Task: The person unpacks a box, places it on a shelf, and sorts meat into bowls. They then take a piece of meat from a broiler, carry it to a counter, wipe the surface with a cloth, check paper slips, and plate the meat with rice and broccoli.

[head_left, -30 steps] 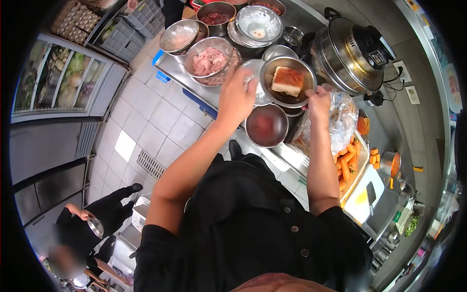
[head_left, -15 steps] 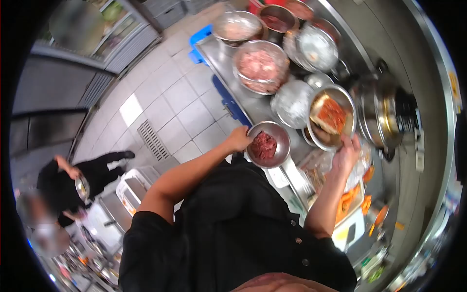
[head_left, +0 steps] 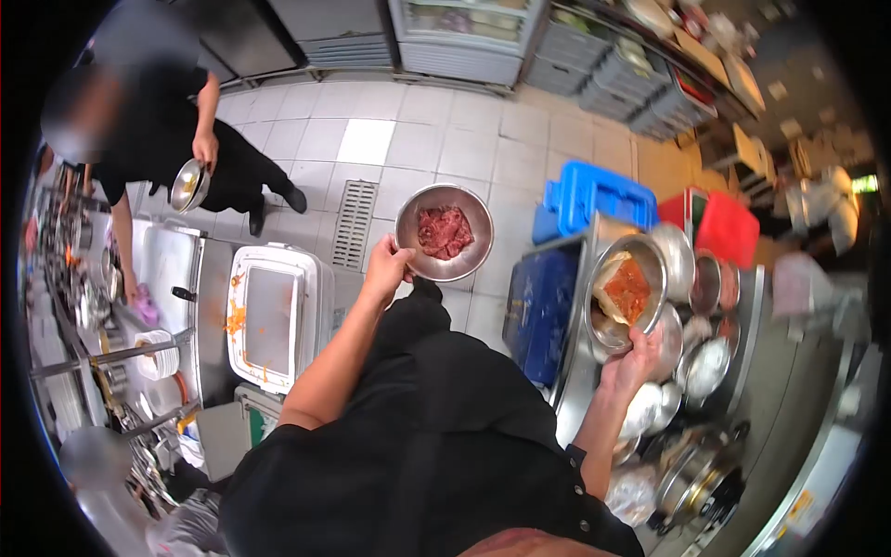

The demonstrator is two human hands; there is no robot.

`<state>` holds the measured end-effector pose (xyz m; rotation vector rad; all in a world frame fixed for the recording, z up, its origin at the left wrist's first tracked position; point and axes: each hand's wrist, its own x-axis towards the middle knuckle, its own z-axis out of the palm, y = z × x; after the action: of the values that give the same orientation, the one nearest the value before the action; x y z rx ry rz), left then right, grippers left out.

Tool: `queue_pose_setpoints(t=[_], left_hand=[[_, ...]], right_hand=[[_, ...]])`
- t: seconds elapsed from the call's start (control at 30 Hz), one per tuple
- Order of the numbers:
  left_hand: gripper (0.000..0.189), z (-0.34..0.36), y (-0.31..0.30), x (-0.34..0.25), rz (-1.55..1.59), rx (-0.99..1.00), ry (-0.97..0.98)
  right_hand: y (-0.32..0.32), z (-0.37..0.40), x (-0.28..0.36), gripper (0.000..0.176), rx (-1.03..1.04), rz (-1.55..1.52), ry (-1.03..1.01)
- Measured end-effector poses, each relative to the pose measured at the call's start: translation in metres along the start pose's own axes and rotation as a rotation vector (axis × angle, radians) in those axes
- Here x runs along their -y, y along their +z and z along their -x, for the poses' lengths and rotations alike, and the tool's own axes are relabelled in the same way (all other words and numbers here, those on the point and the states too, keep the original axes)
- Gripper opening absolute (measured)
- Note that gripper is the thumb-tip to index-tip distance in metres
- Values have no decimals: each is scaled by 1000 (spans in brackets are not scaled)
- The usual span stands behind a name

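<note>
My left hand (head_left: 385, 269) grips the rim of a steel bowl (head_left: 471, 264) that holds dark red raw meat (head_left: 445, 232). Out over the floor, this bowl is apart from any counter. In my right hand (head_left: 635, 357) is a second steel bowl (head_left: 657, 269), held by its near edge. Inside it lie a pale slab that I cannot identify and a red-orange topping (head_left: 627, 289). That bowl is above the steel counter at right and covers part of it.
Steel bowls (head_left: 703, 367), a pot (head_left: 691, 478) and a blue bin (head_left: 608, 198) crowd the right side. At left stands a white lidded container (head_left: 306, 320) with orange scraps. A co-worker (head_left: 153, 130) holding a small bowl stands beyond it. A drain grate (head_left: 355, 223) crosses the tiled floor.
My body has turned left, away from the crowded counter. Both bowls have stayed in my hands, and the meat bowl is now over the floor. The co-worker appears closer.
</note>
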<state>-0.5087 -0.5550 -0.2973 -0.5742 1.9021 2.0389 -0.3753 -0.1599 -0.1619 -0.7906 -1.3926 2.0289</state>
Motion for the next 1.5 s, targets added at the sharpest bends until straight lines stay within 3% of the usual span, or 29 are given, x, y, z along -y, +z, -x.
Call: queue_pose_setpoints(t=[0.03,0.1,0.2,0.23,0.4,0.6,0.9,1.07,1.2,1.5], left_hand=[[12,-21,-16,-7,60,-13,18],[12,-60,-38,-31,119,-68,19],[13,-113,-83,-54,157,-157,54],[13,-128,-98,-66,172,-173,27],[17,-191,-156,-126,228,-306,-63],[14,-278,-215,-155,274,-482,-50],[16,-385,-270,-204,513,-836,-153],[15,-422,-311,-248,652,-955,-130],[16,-478,-363,-270,762,-1040,-92],[16,-624,-551,-320,804,-1155,-16]], right_hand=[[27,-12,-14,19,42,5,-3],[68,-40,-48,15,-14,28,195],[124,-77,-97,9,76,181,245],[151,-86,-113,4,16,192,240],[249,-134,-168,6,68,309,304],[376,-220,-227,8,150,409,370],[721,-337,-323,5,514,448,347],[918,-343,-359,5,789,494,315],[1058,-323,-404,5,917,494,408],[1272,-263,-527,5,906,623,525]])
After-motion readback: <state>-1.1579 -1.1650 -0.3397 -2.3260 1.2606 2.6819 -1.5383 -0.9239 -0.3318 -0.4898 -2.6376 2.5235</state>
